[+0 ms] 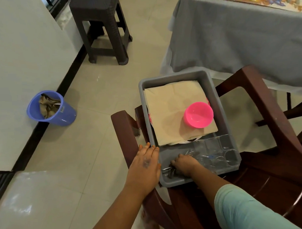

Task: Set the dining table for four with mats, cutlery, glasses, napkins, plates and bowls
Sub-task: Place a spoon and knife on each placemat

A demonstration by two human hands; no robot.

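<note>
A grey plastic tub rests on the seat of a dark brown plastic chair, beside the dining table, which is draped in a grey cloth.

Tub contents:
- A stack of beige napkins fills the far half of the tub.
- A pink bowl stands upright on the right part of the napkins.
- The rim of a white plate shows under the near edge of the napkins.
- Clear glasses lie on their sides in the near right part of the tub.
- Metal cutlery lies in the near left corner of the tub. Fork tines project just beyond the knuckles of the right hand.

Hand positions:
- The left hand lies palm down over the near left rim of the tub. Its fingers are straight and pressed together, with the tips resting on the rim, next to the napkin stack's near corner.
- The right hand is inside the tub, directly on the cutlery. Its fingers are curled down round the bundle; the handles emerge from under the hand on its left side and the fork tines on its far side. The fingertips are hidden beneath the hand.

Surroundings:
- A blue bucket holding crumpled brown paper stands on the tiled floor by the wall, well apart from the chair.
- A dark stool stands farther back.
</note>
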